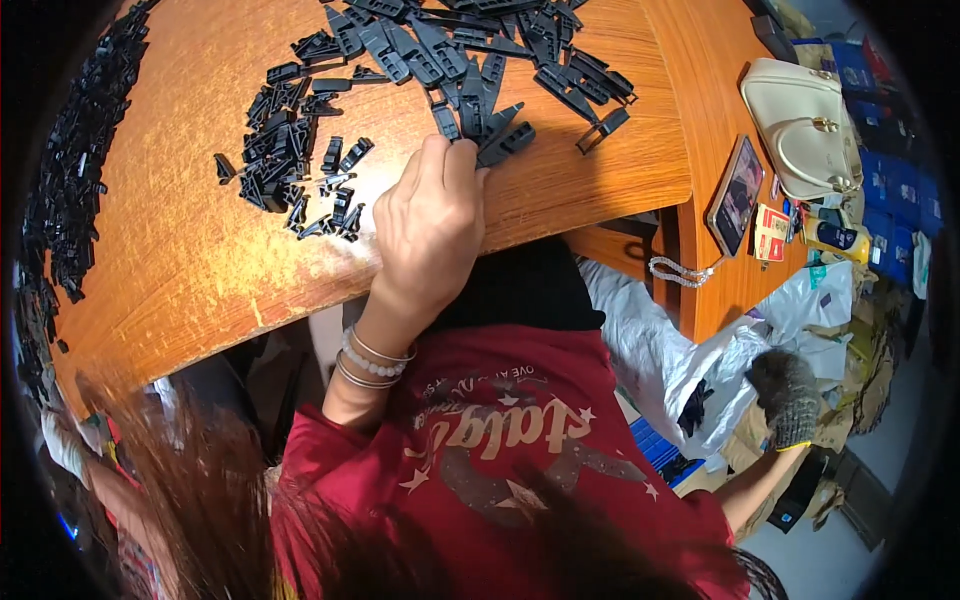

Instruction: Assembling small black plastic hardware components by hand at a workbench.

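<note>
My left hand, bare and with bracelets at the wrist, is closed at the near edge of a pile of long black plastic parts. Its fingertips are hidden behind the knuckles, so what they grip does not show. One slotted black part lies just right of the fingers. To the left of this hand is a heap of small black clips, with several loose ones nearer me. Off to the right, below table height, my right hand wears a grey knit glove; its fingers are dark and unclear. Beside it lies a white plastic bag with black pieces inside.
The wooden table curves around in front of me. A long bank of black parts lines its far left. On the right side are a phone, a cream handbag, a beaded strap and a yellow bottle. Blue boxes stand beyond.
</note>
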Tool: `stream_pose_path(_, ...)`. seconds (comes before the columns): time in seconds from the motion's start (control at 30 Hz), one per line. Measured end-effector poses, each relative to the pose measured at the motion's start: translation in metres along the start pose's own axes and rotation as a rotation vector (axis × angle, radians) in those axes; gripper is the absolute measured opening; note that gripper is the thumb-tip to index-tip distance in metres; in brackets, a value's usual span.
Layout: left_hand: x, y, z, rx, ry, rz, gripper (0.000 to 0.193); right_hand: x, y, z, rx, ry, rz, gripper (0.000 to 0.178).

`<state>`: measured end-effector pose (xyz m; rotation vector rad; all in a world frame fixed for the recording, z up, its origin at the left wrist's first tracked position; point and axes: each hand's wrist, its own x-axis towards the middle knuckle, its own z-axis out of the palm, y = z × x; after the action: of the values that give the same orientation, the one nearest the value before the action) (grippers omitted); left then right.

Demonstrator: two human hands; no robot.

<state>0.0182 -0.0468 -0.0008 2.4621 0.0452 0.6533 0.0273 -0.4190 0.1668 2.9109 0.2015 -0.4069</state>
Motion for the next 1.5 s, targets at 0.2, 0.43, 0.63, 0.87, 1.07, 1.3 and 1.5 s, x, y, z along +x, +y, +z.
stream_pose_path(0.2,-0.017,-0.005,-0.002,-0.049,-0.024,0.103,0.03,0.078,-0.12,0.02,0.313,0.21,-0.67,0.043)
stream_pose_path(0.43,-0.041,-0.006,-0.019,-0.29,0.071,0.239,0.033,0.117,-0.223,0.04,0.735,-0.082,-0.81,0.048)
stream_pose_path(0.63,-0.045,-0.015,-0.038,-0.266,0.216,0.153,0.021,0.119,-0.233,0.045,0.837,-0.32,-0.873,0.032)
stream_pose_path(0.87,-0.062,-0.023,-0.048,0.205,0.146,-0.183,0.018,0.117,-0.234,0.049,0.832,-0.116,-0.904,0.041)
stream_pose_path(1.07,-0.051,-0.017,-0.035,-0.043,-0.018,0.067,0.026,0.111,-0.228,0.051,0.994,-0.144,-0.776,0.036)
stream_pose_path(1.3,-0.042,-0.024,-0.033,-0.201,-0.097,0.006,0.027,0.113,-0.216,0.058,0.882,-0.05,-0.812,0.03)
stream_pose_path(1.5,-0.041,-0.024,-0.033,-0.212,-0.117,-0.018,0.026,0.111,-0.222,0.05,0.455,0.204,-1.035,0.031)
